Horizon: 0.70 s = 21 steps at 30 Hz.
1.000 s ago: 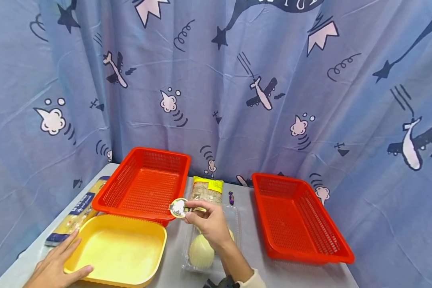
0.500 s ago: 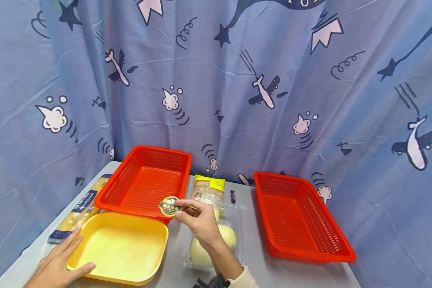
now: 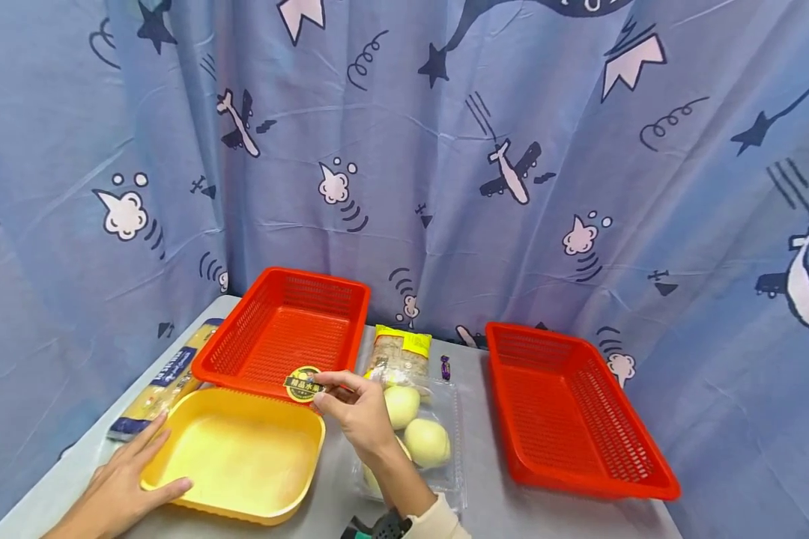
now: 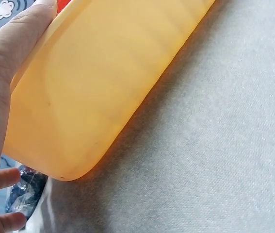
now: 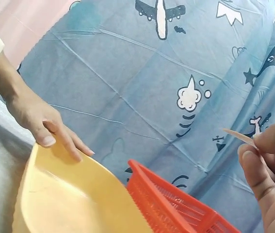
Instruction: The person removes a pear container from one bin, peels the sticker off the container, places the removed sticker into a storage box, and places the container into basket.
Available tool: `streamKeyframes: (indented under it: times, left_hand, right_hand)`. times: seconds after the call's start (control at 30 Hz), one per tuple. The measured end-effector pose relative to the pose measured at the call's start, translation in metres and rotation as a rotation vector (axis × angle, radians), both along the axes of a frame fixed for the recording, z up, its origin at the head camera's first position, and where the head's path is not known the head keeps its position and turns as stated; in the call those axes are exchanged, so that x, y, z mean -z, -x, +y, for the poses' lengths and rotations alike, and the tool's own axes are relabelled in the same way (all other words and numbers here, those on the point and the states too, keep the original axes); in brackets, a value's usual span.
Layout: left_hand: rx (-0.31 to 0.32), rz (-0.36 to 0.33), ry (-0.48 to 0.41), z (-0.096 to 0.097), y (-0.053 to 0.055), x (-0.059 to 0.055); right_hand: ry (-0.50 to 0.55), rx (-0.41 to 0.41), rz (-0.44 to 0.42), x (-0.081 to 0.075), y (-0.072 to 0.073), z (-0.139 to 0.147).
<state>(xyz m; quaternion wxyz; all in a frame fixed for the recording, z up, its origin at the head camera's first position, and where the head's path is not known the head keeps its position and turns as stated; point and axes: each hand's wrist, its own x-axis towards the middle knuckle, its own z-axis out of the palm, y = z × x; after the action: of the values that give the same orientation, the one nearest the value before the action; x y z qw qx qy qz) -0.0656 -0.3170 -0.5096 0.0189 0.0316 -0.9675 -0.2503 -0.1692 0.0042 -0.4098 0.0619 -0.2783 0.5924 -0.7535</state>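
Note:
My right hand (image 3: 359, 413) pinches a round black-and-gold sticker (image 3: 301, 384) printed with characters, between thumb and fingertips. The sticker overlaps the near rim of the left red basket (image 3: 279, 344) in the head view; in the right wrist view the sticker (image 5: 240, 136) shows as a thin edge. My left hand (image 3: 123, 479) rests on the left rim of a yellow plastic basin (image 3: 243, 449), fingers extended and thumb across the near corner. Under my right forearm lies a clear plastic box (image 3: 453, 419) with three pale yellow, round fruits (image 3: 427, 442), one partly hidden.
Along the left table edge lies a yellow-and-blue packet (image 3: 165, 382). Behind the clear box are a bag with a yellow top (image 3: 399, 355) and a purple-wrapped candy (image 3: 446, 367). A second red basket (image 3: 566, 419) stands at right. A patterned curtain (image 3: 404, 150) hangs behind.
My right hand has moved left with the sticker and turned it so its printed face shows instead of a bright glare. My left hand stays at the basin. The head view has shifted slightly.

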Motion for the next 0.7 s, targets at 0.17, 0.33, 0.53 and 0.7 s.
streamKeyframes:
  times: [0.17,0.33,0.53,0.7]
  left_hand:
    - [0.009,0.040,-0.014,0.004,0.001,0.001]
    - [-0.001,0.035,-0.019,0.005,0.001,0.001]
    - [0.022,0.139,-0.037,0.004,-0.002,0.004]
    - [0.023,0.140,-0.027,0.002,-0.003,0.004]
  right_hand:
    - [0.029,-0.043,-0.032,0.006,0.000,-0.008]
    - [0.026,-0.055,-0.041,0.015,0.000,-0.018]
    - [0.005,-0.055,-0.062,0.025,0.001,-0.029]
    - [-0.019,-0.042,-0.085,0.035,0.000,-0.038]
